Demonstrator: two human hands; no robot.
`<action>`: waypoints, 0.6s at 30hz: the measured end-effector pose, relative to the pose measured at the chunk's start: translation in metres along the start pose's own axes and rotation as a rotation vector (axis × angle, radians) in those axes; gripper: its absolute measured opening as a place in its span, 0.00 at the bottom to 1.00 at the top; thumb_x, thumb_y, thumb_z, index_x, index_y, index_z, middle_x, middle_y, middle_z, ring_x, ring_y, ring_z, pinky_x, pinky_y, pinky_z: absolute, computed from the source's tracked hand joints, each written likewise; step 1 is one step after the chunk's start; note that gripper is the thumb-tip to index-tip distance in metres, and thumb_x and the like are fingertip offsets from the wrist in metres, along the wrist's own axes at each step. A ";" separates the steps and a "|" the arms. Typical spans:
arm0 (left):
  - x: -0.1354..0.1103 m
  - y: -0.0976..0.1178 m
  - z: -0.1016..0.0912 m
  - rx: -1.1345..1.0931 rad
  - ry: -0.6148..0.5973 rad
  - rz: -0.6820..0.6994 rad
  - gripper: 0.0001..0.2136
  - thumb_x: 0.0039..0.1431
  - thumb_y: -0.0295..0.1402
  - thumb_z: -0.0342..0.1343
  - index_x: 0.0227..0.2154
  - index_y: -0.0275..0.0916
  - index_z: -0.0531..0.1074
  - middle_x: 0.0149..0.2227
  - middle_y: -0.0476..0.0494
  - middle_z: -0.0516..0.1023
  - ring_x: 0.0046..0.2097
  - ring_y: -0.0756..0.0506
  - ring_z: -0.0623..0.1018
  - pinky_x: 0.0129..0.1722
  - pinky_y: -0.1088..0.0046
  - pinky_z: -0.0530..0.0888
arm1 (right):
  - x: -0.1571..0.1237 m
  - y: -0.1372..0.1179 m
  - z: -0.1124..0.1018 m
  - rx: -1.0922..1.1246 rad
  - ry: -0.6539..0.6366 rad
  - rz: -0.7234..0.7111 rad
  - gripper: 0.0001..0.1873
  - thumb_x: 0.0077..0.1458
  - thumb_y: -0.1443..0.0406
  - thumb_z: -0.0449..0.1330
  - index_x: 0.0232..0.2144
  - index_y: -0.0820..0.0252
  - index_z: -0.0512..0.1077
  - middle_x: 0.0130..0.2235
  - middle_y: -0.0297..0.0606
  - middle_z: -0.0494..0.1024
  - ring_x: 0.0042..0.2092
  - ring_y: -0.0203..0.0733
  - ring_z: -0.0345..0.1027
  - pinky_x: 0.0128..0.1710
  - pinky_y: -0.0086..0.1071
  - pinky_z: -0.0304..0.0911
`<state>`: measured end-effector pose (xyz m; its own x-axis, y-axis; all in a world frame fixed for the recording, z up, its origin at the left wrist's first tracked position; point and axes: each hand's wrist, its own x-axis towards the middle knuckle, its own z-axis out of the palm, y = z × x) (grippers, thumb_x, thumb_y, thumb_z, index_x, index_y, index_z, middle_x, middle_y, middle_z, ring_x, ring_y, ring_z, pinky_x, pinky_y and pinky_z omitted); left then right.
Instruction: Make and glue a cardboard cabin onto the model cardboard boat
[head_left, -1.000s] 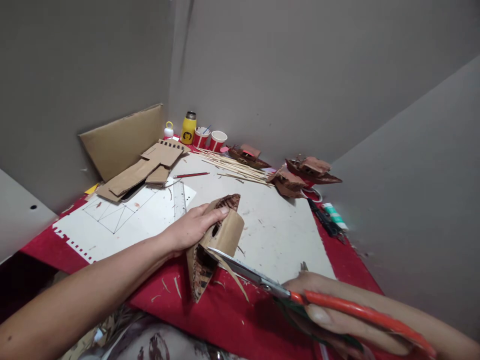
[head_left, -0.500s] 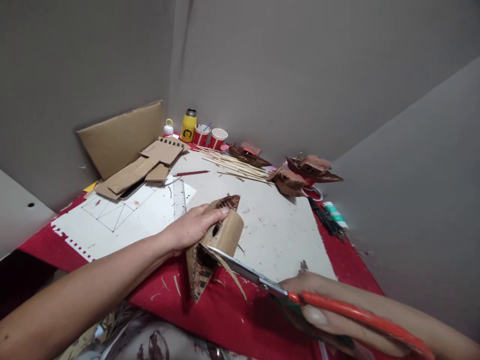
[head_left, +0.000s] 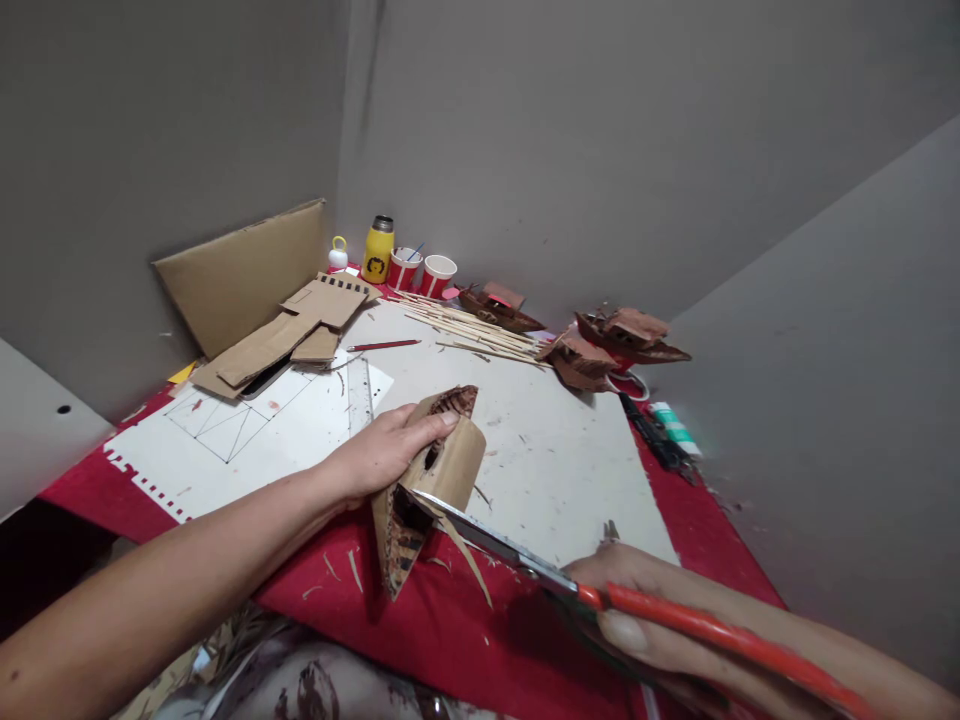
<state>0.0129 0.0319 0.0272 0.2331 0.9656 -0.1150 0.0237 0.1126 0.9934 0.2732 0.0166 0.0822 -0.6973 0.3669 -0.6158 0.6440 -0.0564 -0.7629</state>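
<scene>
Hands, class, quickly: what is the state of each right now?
Left hand: closed on the cardboard boat.
Right hand: holding the orange-handled scissors.

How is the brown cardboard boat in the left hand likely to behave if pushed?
The brown cardboard boat is probably light, its hull being hollow and thin-walled. Its curved cardboard roof may dent if pressed, since the space beneath looks open.

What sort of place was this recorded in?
Probably a small craft workspace: the right hand holds orange-handled scissors, cut cardboard pieces lie in a pile, and boat-like models stand farther back.
</scene>
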 end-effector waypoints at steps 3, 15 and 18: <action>0.000 0.001 0.000 0.029 -0.012 -0.026 0.22 0.58 0.50 0.52 0.45 0.38 0.75 0.50 0.40 0.79 0.55 0.35 0.73 0.54 0.63 0.66 | 0.004 0.000 -0.001 -0.016 -0.042 -0.062 0.32 0.55 0.35 0.49 0.21 0.55 0.51 0.19 0.24 0.49 0.19 0.27 0.40 0.16 0.26 0.39; 0.000 0.002 0.000 0.071 -0.045 -0.013 0.20 0.59 0.49 0.51 0.43 0.39 0.76 0.46 0.40 0.81 0.53 0.36 0.74 0.52 0.63 0.69 | 0.004 0.012 -0.001 -0.062 -0.044 -0.152 0.28 0.58 0.43 0.54 0.22 0.56 0.52 0.22 0.25 0.47 0.22 0.28 0.38 0.18 0.26 0.37; 0.000 0.002 0.000 0.070 -0.055 0.001 0.20 0.59 0.48 0.51 0.44 0.39 0.75 0.46 0.41 0.81 0.54 0.36 0.73 0.52 0.63 0.69 | 0.003 0.016 0.000 -0.077 -0.013 -0.163 0.28 0.59 0.44 0.54 0.22 0.57 0.52 0.22 0.26 0.48 0.24 0.30 0.40 0.22 0.29 0.40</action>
<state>0.0127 0.0320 0.0291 0.2856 0.9513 -0.1158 0.0908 0.0934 0.9915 0.2816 0.0171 0.0678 -0.7983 0.3532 -0.4878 0.5437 0.0745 -0.8360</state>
